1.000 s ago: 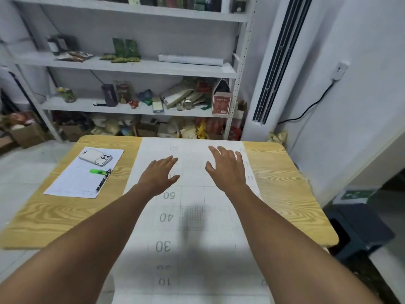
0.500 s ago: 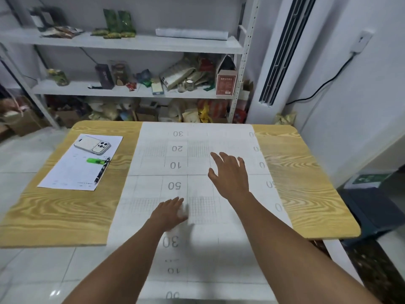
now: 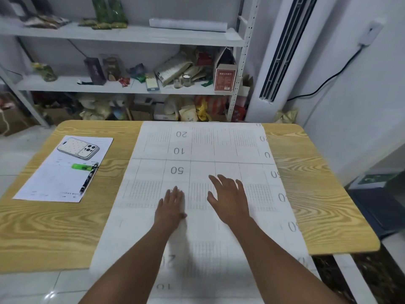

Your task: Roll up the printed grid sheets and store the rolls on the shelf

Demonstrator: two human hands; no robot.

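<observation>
At 10 o'clock on the desk (image 3: 317,205), a phone (image 3: 79,148), highlighter (image 3: 81,166) and pen (image 3: 88,178) are noted on a form (image 3: 52,181), apart from the grid sheet (image 3: 153,150) spread along the middle. The left hand (image 3: 171,207) and right hand (image 3: 230,200) are laid on it, fingers released. One roll (image 3: 188,24) is kept on the shelf (image 3: 131,37) at 12 o'clock.

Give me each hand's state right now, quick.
Left hand: open, fingers straight, flat on the white printed grid paper sheet.
Right hand: open, fingers spread above the same sheet, holding nothing; contact unclear.
</observation>
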